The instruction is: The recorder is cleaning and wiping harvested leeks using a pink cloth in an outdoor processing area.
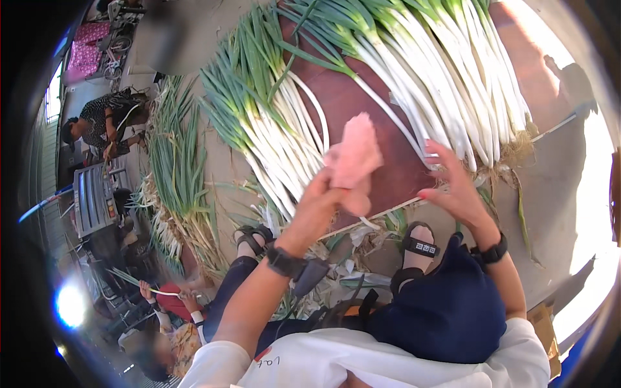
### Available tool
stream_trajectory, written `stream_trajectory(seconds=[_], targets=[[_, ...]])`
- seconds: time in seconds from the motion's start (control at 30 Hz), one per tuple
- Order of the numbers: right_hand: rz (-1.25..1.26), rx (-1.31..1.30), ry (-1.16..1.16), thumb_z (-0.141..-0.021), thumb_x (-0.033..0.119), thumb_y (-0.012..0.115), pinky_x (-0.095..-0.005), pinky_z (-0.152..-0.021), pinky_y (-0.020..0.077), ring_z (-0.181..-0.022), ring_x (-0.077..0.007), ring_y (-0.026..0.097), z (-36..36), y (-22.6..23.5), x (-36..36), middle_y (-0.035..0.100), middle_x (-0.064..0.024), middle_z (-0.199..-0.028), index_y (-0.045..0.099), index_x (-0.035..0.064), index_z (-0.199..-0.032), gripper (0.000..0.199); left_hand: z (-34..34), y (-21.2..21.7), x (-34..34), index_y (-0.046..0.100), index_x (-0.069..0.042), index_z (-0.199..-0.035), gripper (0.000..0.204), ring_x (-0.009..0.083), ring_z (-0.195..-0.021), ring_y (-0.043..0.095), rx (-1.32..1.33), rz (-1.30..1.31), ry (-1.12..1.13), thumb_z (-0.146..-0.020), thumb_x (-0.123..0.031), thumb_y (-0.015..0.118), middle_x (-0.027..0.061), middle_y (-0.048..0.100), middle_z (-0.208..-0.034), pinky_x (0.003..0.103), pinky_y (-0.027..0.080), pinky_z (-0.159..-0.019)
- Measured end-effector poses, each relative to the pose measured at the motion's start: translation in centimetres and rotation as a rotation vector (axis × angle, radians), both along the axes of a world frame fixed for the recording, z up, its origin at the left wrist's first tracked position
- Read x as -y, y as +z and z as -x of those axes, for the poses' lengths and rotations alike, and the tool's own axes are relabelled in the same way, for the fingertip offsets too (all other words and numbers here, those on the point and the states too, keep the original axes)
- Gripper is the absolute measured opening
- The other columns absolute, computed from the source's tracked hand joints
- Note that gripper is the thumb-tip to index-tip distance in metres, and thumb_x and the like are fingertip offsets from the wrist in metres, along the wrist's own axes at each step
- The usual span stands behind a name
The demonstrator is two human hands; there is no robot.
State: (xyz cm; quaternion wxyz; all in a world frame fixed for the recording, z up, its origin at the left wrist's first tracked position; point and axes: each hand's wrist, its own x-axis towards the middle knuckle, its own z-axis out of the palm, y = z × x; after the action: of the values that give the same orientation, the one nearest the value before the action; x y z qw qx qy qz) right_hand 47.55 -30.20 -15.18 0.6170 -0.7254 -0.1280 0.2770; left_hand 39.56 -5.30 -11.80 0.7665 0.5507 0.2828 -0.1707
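Note:
My left hand [321, 202] is closed on a pink cloth [358, 152], raised over a reddish-brown board [391, 178]. To its right, my right hand [457, 191] is held with fingers apart and nothing in it, close to the root ends of the long green onions. The large pile of green onions [446, 84] lies at the far right of the board, white stalks toward me and green leaves away. A smaller pile of green onions [265, 129] lies at the left, just beyond my left hand. One single green onion [388, 113] slants between the two piles.
Peeled leaves and trimmings [365, 249] litter the ground around my sandalled feet. A long heap of untrimmed green onions [178, 155] lies farther left. One person [174, 343] sits at lower left with a stalk in hand; another person [107, 123] bends over at far left.

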Motion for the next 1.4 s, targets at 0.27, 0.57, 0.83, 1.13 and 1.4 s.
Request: stream_trajectory(seconds=[0.27, 0.57, 0.83, 1.13, 1.4], targets=[[-0.42, -0.817, -0.141, -0.085, 0.022, 0.056, -0.036, -0.095, 0.0364, -0.112, -0.0205, 0.044, 2.6, -5.6, 1.9, 0.042, -0.0068, -0.125, 0.027, 0.0077, -0.132, 0.057, 2.7, -4.1, 3.6, 0.036, 0.004, -0.122, 0.04, 0.0202, -0.105, 0.051, -0.221, 0.005, 0.078, -0.086, -0.011, 0.047, 0.0103, 0.053, -0.109, 0.031, 0.041, -0.09], [-0.792, -0.727, -0.567, -0.092, 0.045, 0.032, -0.0374, -0.099, 0.0323, -0.121, -0.0225, 0.035, 3.3, -1.5, 6.3, 0.033, -0.0091, -0.131, 0.026, 0.0086, -0.132, 0.054, 10.6, -13.6, 7.6, 0.051, 0.003, -0.102, 0.031, 0.0159, -0.079, 0.052, -0.501, -0.393, 0.303, -0.078, -0.014, 0.061, 0.0087, 0.055, -0.09, 0.029, 0.043, -0.067], [-0.656, -0.436, -0.499, -0.092, 0.046, 0.028, -0.0394, -0.103, 0.0273, -0.124, -0.0262, 0.032, 5.6, 4.0, 5.5, 0.031, -0.0147, -0.134, 0.022, 0.0049, -0.133, 0.058, 12.1, -13.3, 6.3, 0.052, -0.001, -0.083, 0.02, 0.016, -0.065, 0.054, -0.404, -0.41, 0.35, -0.075, -0.014, 0.065, 0.0085, 0.059, -0.079, 0.029, 0.044, -0.059], [-0.555, -0.066, -0.606, -0.093, 0.04, 0.033, -0.0375, -0.103, 0.0258, -0.12, -0.0222, 0.036, 6.4, 14.1, 8.9, 0.036, -0.0116, -0.132, 0.03, 0.0026, -0.131, 0.053, 19.7, 0.8, -2.1, 0.048, -0.006, -0.103, 0.024, 0.0143, -0.085, 0.057, -0.224, 0.263, 0.529, -0.087, -0.023, 0.054, 0.0057, 0.059, -0.095, 0.027, 0.045, -0.068], [-0.766, -0.216, -0.075, -0.092, 0.038, 0.037, -0.039, -0.1, 0.0312, -0.115, -0.0235, 0.041, 10.2, 28.4, 7.5, 0.035, -0.0146, -0.131, 0.036, 0.002, -0.124, 0.048, 27.4, 5.1, -7.5, 0.049, -0.005, -0.117, 0.031, 0.0096, -0.082, 0.057, 0.205, 0.641, 0.456, -0.09, -0.019, 0.049, 0.001, 0.059, -0.093, 0.024, 0.047, -0.068]])
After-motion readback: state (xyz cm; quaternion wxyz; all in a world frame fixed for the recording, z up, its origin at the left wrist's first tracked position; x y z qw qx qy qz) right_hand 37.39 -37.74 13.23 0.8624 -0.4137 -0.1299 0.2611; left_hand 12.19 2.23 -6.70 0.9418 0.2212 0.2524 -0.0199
